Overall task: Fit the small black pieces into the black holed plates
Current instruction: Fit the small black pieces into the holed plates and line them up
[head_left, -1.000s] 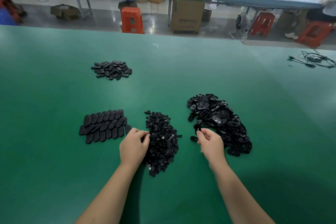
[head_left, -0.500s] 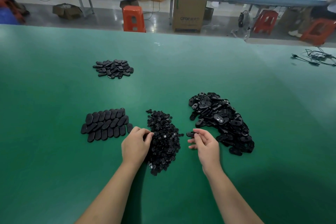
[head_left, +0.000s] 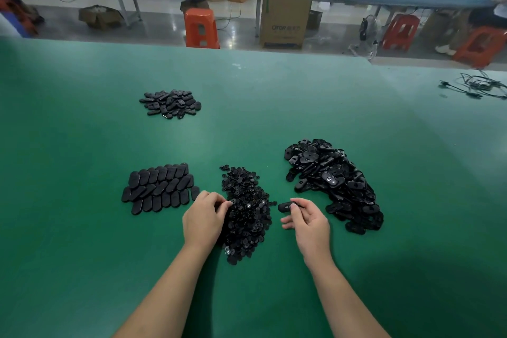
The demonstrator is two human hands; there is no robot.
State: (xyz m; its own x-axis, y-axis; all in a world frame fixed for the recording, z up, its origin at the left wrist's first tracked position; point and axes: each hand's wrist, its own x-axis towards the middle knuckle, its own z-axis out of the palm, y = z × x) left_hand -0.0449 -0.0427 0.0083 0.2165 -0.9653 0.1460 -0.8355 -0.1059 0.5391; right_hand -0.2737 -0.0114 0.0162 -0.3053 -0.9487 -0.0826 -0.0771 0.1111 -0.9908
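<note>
Black plastic fills my work: my right hand [head_left: 308,223] pinches one oval holed plate [head_left: 285,206] between thumb and fingertips, holding it out toward the middle so a piece can meet it. My left hand [head_left: 203,218] has its fingers curled into the edge of the heap of small black pieces [head_left: 245,208], apparently picking one; whether it has one yet, I cannot tell. That heap lies between my hands for short reaches. Unfitted plates are piled loosely just to my right [head_left: 333,181]. On my left, laid plates lie in overlapping rows [head_left: 160,186], probably finished ones. A smaller loose pile [head_left: 170,104] sits farther off on the green table [head_left: 82,255].
</note>
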